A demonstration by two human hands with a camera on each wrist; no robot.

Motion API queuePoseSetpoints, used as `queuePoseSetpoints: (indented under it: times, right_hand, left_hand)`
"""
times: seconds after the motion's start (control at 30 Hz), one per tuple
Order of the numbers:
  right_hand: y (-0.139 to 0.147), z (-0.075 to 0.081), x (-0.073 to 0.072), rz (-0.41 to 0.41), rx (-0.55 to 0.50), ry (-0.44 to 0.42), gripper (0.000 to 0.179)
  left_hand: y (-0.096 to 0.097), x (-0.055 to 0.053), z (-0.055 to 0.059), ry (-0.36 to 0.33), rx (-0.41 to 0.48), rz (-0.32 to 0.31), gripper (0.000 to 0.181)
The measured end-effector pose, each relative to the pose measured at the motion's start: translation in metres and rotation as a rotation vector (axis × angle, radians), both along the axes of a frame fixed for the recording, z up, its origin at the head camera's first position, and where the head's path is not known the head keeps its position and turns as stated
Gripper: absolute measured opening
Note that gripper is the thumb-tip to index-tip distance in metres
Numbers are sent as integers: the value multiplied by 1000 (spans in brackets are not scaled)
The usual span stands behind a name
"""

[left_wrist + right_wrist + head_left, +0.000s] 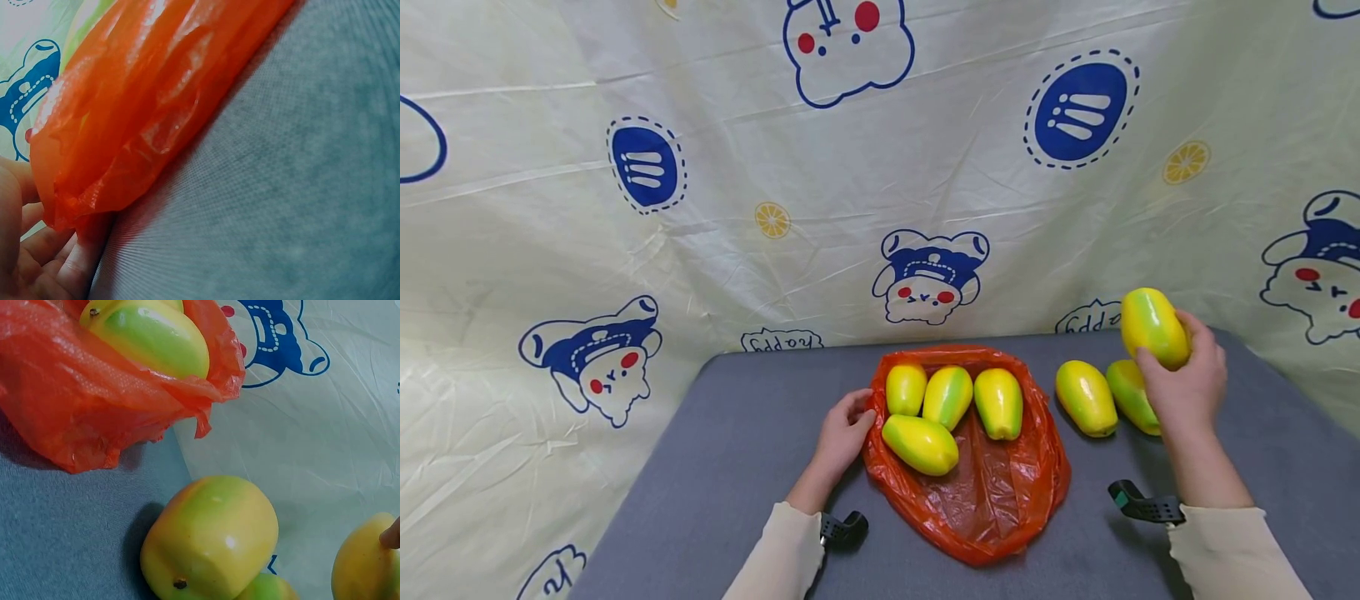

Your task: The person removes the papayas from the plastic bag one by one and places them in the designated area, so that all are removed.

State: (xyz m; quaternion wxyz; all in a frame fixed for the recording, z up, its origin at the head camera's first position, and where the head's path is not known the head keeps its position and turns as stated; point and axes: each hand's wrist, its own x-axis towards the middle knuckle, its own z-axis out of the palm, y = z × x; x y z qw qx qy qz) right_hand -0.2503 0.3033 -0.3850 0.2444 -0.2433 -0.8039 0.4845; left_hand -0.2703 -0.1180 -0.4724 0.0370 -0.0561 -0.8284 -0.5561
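A red plastic bag (992, 492) lies spread with its mouth up, several yellow-green papayas (920, 445) inside it. My left hand (841, 433) pinches the bag's left rim; in the left wrist view the fingers (47, 247) are partly behind the red plastic (144, 119). Off to the right, my right hand (1195, 375) grips another papaya (1153, 327), raised above the table. Below it, two more papayas (1086, 398) rest on the table beside the bag. The right wrist view catches only a fingertip on the held papaya (365, 565).
The grey table (752, 467) extends on both sides of the bag. A pale printed curtain (715, 275) hangs behind its far edge. Black bands sit on both wrists, with the right band's camera mount (1142, 502) sticking out leftward over the table.
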Motion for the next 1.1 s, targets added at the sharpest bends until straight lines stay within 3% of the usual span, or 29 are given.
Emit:
queuePoseSetpoints:
  times: [0.77,1.1]
  right_hand:
    - [28,-13,0,-106,-73,-57,73]
    - [31,-19,2,-108,-79,-83,75]
  left_hand:
    - [0,3,2,-20,1,9,37]
    - [1,2,3,-16,1,9,37]
